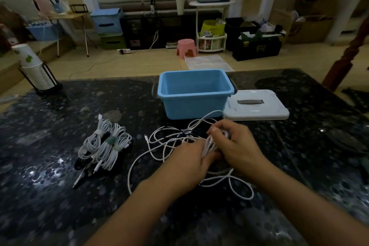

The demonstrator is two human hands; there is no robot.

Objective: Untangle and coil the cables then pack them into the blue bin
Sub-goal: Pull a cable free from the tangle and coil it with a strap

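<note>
Both hands meet at table centre: left hand (191, 163) and right hand (232, 144) curl around 1 thin white cable (208, 146), its loose loops sprawling tangled around them. Bin (194, 104), sky-blue and open-topped, stands at 12 o'clock; coiled bundles (105, 144) lie at 9 o'clock.

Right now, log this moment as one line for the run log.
step: coiling | both hands hold white cable | loose cables on table | tied bundles at left | blue bin empty
</note>
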